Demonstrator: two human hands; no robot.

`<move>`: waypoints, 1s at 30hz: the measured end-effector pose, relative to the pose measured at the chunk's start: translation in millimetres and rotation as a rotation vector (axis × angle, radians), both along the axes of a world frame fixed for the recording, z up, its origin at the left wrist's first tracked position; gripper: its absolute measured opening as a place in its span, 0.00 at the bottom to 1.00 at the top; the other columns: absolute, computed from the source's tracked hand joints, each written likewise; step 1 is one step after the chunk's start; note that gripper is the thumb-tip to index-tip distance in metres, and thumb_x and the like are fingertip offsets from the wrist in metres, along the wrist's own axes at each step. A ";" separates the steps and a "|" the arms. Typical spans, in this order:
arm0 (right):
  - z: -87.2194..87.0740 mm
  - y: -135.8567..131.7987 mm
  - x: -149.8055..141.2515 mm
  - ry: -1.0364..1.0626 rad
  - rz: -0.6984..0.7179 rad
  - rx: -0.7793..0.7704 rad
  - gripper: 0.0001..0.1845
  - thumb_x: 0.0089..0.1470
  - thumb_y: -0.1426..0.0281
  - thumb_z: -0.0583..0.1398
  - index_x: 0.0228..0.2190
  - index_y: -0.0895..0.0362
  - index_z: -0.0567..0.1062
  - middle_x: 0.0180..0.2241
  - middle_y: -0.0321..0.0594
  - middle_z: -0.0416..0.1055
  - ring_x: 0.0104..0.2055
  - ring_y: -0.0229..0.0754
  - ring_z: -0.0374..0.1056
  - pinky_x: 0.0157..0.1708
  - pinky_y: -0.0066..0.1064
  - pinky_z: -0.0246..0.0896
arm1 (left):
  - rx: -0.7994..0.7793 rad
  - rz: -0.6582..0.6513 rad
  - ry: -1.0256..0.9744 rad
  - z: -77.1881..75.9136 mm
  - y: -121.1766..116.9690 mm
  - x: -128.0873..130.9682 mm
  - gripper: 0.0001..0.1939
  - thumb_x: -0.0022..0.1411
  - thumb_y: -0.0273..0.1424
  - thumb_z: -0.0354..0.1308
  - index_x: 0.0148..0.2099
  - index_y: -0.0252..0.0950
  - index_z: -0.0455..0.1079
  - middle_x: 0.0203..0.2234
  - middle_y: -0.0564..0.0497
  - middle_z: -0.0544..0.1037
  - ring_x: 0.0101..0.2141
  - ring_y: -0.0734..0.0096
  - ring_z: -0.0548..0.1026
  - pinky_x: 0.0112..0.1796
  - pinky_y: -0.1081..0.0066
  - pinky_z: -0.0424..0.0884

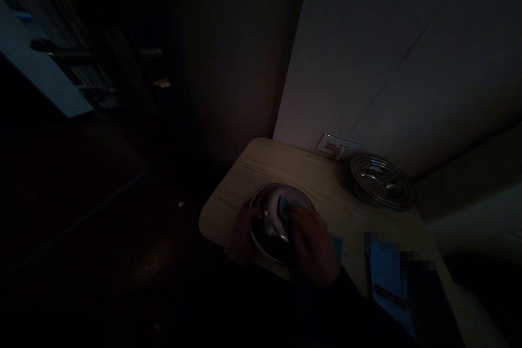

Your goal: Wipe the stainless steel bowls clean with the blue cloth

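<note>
A shiny metal bowl [271,228] rests near the table's front edge, seemingly with its domed side up. My left hand [242,236] is closed around the bowl's left rim, its fingers partly lost in the dark. On top of the bowl, my right hand [312,244] presses a small blue cloth [283,205] with its fingertips against the metal. Another patch of blue [337,246] shows beside the right wrist; I cannot tell whether it belongs to the same cloth.
Steel dishes [383,182] sit stacked at the back right of the wooden table [261,160]. A wall socket [337,145] is behind them. To the right lies a device with a lit screen [391,283]. A door handle [73,54] shows at far left. The room is very dark.
</note>
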State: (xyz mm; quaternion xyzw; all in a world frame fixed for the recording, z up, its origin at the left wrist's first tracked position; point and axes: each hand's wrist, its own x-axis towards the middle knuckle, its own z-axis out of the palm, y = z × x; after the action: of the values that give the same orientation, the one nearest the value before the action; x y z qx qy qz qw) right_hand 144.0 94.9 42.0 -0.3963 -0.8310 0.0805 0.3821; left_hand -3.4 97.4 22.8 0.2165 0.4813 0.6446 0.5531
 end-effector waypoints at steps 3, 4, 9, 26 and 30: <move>-5.4 -0.9 0.8 0.079 -0.066 -0.009 0.17 0.56 0.76 0.50 0.45 0.55 0.70 0.44 0.45 0.71 0.47 0.46 0.65 0.45 0.43 0.63 | 0.011 -0.047 -0.073 -0.6 -2.0 -1.3 0.21 0.49 0.33 0.58 0.46 0.32 0.69 0.41 0.44 0.77 0.42 0.57 0.73 0.43 0.62 0.68; -7.5 -4.1 1.8 0.097 -0.084 -0.014 0.17 0.56 0.76 0.50 0.45 0.55 0.70 0.44 0.45 0.71 0.47 0.45 0.65 0.45 0.43 0.63 | 0.005 -0.049 -0.095 -0.8 -2.8 -0.9 0.21 0.50 0.34 0.58 0.47 0.32 0.69 0.41 0.44 0.77 0.42 0.57 0.73 0.43 0.62 0.68; -13.4 -16.9 2.7 0.165 -0.162 -0.057 0.18 0.57 0.76 0.50 0.47 0.55 0.68 0.45 0.46 0.70 0.48 0.45 0.64 0.45 0.43 0.63 | 0.049 0.011 -0.111 -0.5 -8.9 7.7 0.24 0.54 0.38 0.55 0.51 0.33 0.65 0.46 0.44 0.74 0.47 0.59 0.70 0.47 0.64 0.66; -3.7 -20.5 1.2 -0.141 0.034 0.121 0.18 0.54 0.76 0.53 0.47 0.57 0.70 0.44 0.43 0.72 0.45 0.48 0.63 0.43 0.43 0.64 | -0.093 0.188 0.372 -3.3 2.9 3.5 0.21 0.51 0.39 0.58 0.47 0.35 0.66 0.44 0.45 0.73 0.47 0.61 0.69 0.48 0.65 0.64; 10.0 -1.5 -20.3 -0.138 0.104 0.056 0.17 0.55 0.75 0.52 0.45 0.59 0.71 0.45 0.45 0.71 0.46 0.46 0.63 0.46 0.42 0.63 | -0.109 0.187 0.372 -2.5 4.1 0.7 0.20 0.51 0.39 0.58 0.45 0.34 0.66 0.43 0.45 0.74 0.46 0.60 0.70 0.47 0.64 0.64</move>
State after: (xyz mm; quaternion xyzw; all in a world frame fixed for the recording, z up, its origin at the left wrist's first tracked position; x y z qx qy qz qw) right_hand 123.7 93.4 52.1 -0.3465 -0.8766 0.0495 0.3303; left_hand -2.8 101.5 20.3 0.2557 0.6272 0.6150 0.4037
